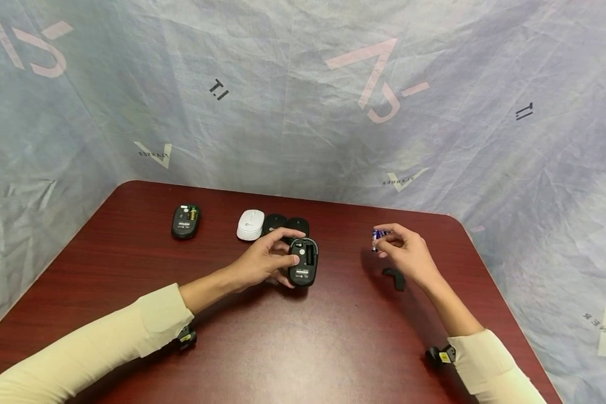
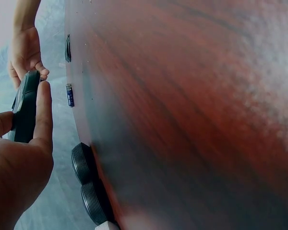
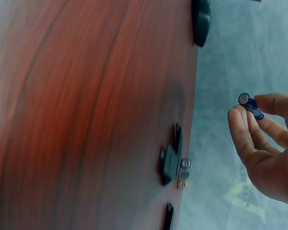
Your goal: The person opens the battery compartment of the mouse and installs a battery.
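Observation:
My left hand (image 1: 262,261) grips a black computer mouse (image 1: 303,272), its underside facing me with an uncovered battery slot. In the left wrist view, the mouse (image 2: 26,108) sits between thumb and fingers. At the right, my right hand (image 1: 406,252) pinches a blue battery (image 3: 254,108) between thumb and fingertips, held above the table. A black battery cover (image 1: 395,279) lies on the table just below that hand. Standing near the cover in the right wrist view are several batteries (image 3: 184,173).
Behind my left hand a white mouse (image 1: 250,224) stands beside two black mice (image 1: 275,223). An upturned black mouse (image 1: 186,220) with a green and gold battery in its slot lies at the far left. Cloth (image 1: 293,140) hangs behind the table's back edge.

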Tool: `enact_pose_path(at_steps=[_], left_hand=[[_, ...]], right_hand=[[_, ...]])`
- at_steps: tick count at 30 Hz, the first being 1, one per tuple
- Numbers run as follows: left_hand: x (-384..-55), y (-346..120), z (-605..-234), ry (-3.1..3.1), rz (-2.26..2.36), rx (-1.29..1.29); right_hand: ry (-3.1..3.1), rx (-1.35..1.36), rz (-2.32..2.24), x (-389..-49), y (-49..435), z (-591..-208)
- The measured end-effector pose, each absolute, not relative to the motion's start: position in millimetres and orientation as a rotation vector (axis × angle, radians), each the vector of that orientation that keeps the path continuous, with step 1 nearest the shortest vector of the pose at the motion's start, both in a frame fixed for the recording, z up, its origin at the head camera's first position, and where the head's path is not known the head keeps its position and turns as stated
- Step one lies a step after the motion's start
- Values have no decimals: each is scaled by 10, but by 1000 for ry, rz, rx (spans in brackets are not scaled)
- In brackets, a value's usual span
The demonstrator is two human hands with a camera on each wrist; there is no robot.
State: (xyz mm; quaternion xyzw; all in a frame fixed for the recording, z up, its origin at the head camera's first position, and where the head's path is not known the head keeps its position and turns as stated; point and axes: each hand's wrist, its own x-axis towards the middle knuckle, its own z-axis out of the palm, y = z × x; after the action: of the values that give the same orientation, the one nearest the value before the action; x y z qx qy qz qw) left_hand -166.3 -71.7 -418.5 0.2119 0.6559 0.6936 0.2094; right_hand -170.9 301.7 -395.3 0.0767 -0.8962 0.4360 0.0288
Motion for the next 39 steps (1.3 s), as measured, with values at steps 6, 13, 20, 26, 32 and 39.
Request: enact_pose_path(at_steps=[6, 13, 20, 26, 32, 39], left_hand=[[-1654, -704, -4168, 1828, 1926, 594], [-1662, -701, -4171, 1831, 1918, 593], [-1663, -708, -4171, 1825, 1921, 597], [-1669, -711, -4178, 1823, 1925, 588], [-1675, -706, -4186, 1817, 1925, 586], [-1670, -690, -4195, 1807, 1920, 579]], right_hand=[[-2787, 268, 1390, -1670, 2854, -3948], [-2795, 314, 1415, -1671, 2679, -3977], [-2753, 374, 1492, -1673, 2462, -3962], [-2702, 435, 1567, -1669, 2299, -3935], [-2645, 518, 1622, -1671, 2192, -3902], [-2591, 544, 1665, -1635, 2098, -3821]])
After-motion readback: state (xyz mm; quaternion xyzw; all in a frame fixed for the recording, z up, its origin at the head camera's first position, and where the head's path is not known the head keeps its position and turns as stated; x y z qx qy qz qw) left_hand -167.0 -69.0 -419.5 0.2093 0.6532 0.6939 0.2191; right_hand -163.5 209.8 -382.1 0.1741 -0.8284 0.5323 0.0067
